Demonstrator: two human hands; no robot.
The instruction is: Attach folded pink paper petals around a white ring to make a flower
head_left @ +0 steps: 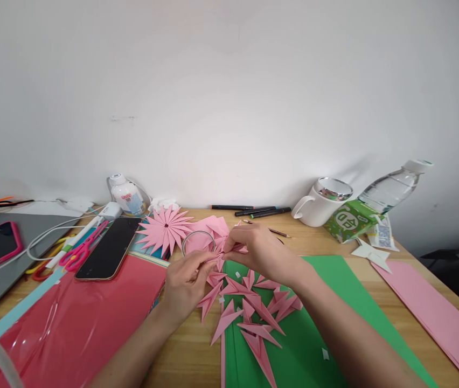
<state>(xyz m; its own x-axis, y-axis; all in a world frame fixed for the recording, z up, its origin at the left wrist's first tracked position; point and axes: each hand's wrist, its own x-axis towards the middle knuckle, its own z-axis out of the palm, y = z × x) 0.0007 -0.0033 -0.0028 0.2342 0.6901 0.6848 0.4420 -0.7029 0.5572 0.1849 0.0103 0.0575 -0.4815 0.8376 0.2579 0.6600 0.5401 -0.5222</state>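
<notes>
Pink folded paper (220, 263): between my two hands.
Around: loose folded pieces (258, 353) on the green sheet (330, 275) below; paper rosette (159, 237) beyond my left hand (183, 283).
Fingers: left pinched narrow on the paper, right hand (262, 250) likewise.
Lettering: green box (348, 220), right of both, unreadable.

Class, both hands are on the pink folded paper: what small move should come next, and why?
I'd suggest pressing the pink folded paper gently with the right hand while the left hand steadies it. Both hands pinch it close together, and loose folded pieces lie on the green sheet, so firming this part first seems sensible.
</notes>
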